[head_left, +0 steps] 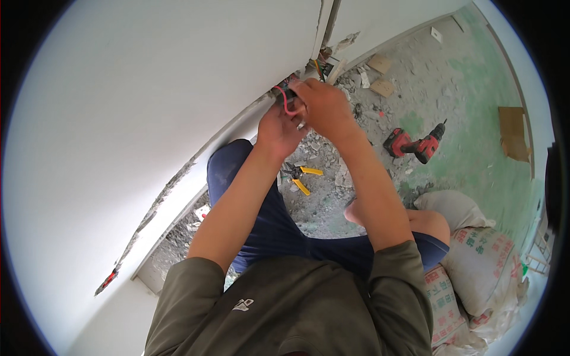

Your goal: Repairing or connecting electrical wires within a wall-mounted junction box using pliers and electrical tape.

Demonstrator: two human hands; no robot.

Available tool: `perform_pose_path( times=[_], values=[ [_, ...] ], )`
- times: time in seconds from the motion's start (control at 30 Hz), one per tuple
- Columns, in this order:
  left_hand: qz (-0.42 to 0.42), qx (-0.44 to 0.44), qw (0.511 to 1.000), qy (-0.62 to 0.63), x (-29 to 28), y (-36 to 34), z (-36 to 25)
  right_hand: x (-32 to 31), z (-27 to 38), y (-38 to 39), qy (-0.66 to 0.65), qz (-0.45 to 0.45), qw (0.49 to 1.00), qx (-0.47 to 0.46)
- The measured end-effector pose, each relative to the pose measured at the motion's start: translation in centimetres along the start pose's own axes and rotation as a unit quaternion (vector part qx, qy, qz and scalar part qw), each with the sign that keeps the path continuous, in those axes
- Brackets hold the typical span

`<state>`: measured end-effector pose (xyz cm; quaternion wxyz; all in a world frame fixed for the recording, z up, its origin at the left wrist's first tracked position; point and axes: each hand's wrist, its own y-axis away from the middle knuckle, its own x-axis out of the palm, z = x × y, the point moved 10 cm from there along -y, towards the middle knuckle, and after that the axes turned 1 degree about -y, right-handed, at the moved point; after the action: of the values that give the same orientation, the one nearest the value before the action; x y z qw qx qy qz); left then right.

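A red electrical wire (285, 102) loops out of a hole at the wall's edge and runs down between my hands. My right hand (326, 108) is closed on it from above, with the fingertips partly hidden behind the knuckles. Below and to the left, my left hand (277, 132) has its palm turned up and its fingers curled in around the wire's lower part. The fingers of both hands meet there, and the wire's end is hidden among them. Beyond my right hand, several thin coloured wires (319, 68) stick out of another opening by the corner.
Wire strippers (303, 179) with yellow handles lie on rubble between my legs. A red and black cordless drill (418, 144) lies to the right. Full woven sacks (480, 267) are piled at lower right. Cardboard (513, 133) leans by the far right wall. The white wall (148, 101) fills the left.
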<state>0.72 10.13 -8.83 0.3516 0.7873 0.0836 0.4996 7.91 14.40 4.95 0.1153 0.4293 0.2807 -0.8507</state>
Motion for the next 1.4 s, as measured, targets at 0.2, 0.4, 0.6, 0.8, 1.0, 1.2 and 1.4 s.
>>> perform_pose_path(
  times=[0.2,0.4,0.6,0.8,1.0,1.2,1.4],
  values=[
    [0.039,-0.023,0.998,0.034,1.3,-0.9,0.5,-0.9,-2.8,0.8,-0.075,0.037,0.989,0.121],
    [-0.001,0.043,0.998,-0.036,0.2,-0.9,-0.7,0.5,-6.3,4.5,-0.202,0.015,0.932,0.3],
    [-0.086,0.201,0.938,-0.27,-0.4,-0.4,-3.5,3.6,-6.7,8.0,-0.331,-0.04,0.852,0.404],
    [-0.117,0.332,0.886,-0.302,-0.1,0.5,-4.4,8.1,-7.1,9.8,-0.417,-0.134,0.8,0.41],
    [-0.138,0.272,0.918,-0.254,0.3,1.1,-3.2,10.9,-6.8,9.6,-0.372,-0.105,0.829,0.404],
    [-0.201,0.2,0.916,-0.282,-2.3,0.9,-2.4,13.0,-7.3,8.4,-0.447,0.047,0.801,0.395],
    [-0.255,0.19,0.907,-0.276,-2.8,1.1,-2.0,14.5,-5.1,6.4,-0.5,0.11,0.844,0.158]
  ],
)
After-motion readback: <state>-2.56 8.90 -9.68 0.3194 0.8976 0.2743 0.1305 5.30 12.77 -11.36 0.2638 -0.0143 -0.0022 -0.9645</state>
